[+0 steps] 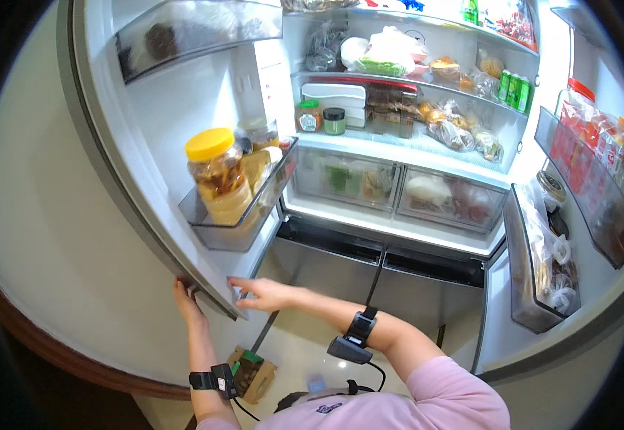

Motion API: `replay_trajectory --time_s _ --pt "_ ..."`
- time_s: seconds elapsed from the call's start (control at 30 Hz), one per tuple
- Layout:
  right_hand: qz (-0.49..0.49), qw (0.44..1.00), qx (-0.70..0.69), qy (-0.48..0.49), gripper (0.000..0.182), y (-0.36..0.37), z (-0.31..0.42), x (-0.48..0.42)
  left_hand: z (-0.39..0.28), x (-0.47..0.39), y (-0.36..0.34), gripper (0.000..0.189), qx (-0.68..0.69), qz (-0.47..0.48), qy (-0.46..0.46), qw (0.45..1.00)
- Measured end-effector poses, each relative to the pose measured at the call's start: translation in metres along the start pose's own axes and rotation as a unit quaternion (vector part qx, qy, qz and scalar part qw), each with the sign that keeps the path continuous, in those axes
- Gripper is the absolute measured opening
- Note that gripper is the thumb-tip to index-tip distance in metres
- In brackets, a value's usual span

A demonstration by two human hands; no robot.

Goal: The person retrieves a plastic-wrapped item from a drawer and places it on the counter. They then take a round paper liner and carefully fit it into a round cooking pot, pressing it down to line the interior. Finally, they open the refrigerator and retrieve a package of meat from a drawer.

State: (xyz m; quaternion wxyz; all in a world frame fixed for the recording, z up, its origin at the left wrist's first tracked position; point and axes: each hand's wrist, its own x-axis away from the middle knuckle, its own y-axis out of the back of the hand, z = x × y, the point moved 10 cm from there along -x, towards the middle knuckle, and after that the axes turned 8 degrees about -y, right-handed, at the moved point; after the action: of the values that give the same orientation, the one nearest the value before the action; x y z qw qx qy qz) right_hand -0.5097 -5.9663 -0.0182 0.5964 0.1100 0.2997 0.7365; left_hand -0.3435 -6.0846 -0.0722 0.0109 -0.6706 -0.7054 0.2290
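Observation:
In the head view a refrigerator stands with both upper doors swung wide. My left hand (189, 303) lies against the outer side of the left refrigerator door (204, 279), close to its lower corner, fingertips partly hidden by the door edge. My right hand (258, 294) is at the inner face of that same door, fingers spread; whether they touch it is unclear. Above, the door's clear bin (220, 234) holds a plastic jar with a yellow lid (210, 144), pale below and brown on top, beside other containers. Neither hand holds a loose item.
Glass shelves (441, 86) carry bagged food, green cans (513, 91) and small jars. Two clear drawers (344, 180) sit below them. The right door's bin (532, 317) juts out with bags. On the floor lies an open cardboard box (261, 382).

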Motion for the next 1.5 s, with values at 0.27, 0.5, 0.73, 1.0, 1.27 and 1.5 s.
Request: replay_trajectory --time_s 0.27,0.5,0.73,1.0,1.27,1.5 --pt "0.077 0.997 -0.025 -0.017 0.069 -0.026 0.008 -0.037 0.006 -0.052 0.010 0.042 0.004 -0.006 -0.001 1.000" --pt "0.136 0.988 0.001 -0.079 0.041 0.003 -0.040 -0.020 -0.105 0.006 -0.006 0.022 -0.157 0.000 -0.248 0.956" --pt "-0.015 0.989 -0.043 -0.142 0.029 0.089 -0.104 0.009 -0.057 0.107 -0.190 0.012 -0.166 0.502 -0.186 0.829" --pt "-0.226 0.943 -0.004 -0.244 0.029 0.256 -0.170 0.086 0.102 0.094 -0.353 0.027 0.051 0.463 0.257 0.847" --pt "-0.383 0.657 -0.544 -0.356 0.034 0.276 -0.326 0.202 0.252 0.094 -0.457 0.032 0.109 0.277 0.439 0.848" --pt "-0.462 0.492 -0.685 -0.274 0.020 0.268 -0.352 0.218 0.282 0.109 -0.490 0.015 0.192 0.255 0.491 0.811"
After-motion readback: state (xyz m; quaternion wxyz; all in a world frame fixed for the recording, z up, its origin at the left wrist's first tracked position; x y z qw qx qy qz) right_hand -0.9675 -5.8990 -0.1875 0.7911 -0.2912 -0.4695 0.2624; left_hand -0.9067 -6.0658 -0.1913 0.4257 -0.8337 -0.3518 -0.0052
